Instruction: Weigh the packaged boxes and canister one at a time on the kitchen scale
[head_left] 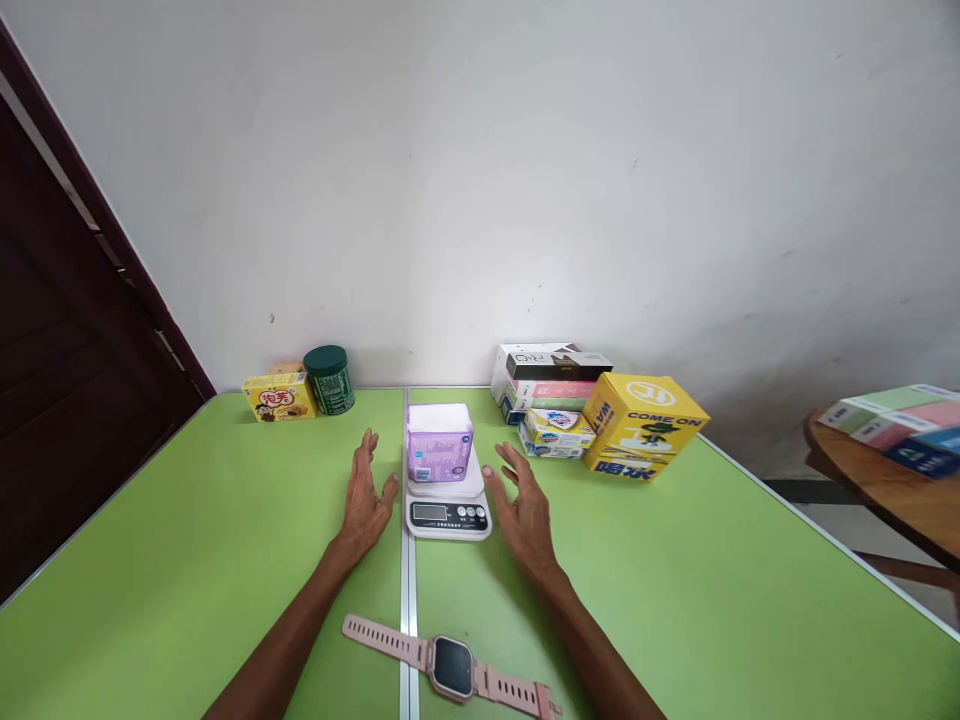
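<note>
A purple and white soft pack (pixel 439 455), which looks like tissues or pads, rests on the plate of a white kitchen scale (pixel 450 522). The scale's display looks blank. To its left, my left hand (pixel 366 500) is open, fingers apart, touching neither pack nor scale. My right hand (pixel 525 508) is open on the other side, thumb close to the scale's right edge, holding nothing. Nearer to me, between my forearms, a pink-strapped smartwatch (pixel 453 667) lies flat with its dark screen facing up.
Back left are a yellow snack box (pixel 280 398) and a green lidded canister (pixel 329 380). Back right stand stacked boxes (pixel 555 372), small yellow-white boxes (pixel 556 432) and a big yellow carton (pixel 643 425). A wooden stool (pixel 885 480) with colourful boxes is beyond the green table's (pixel 225 560) right edge.
</note>
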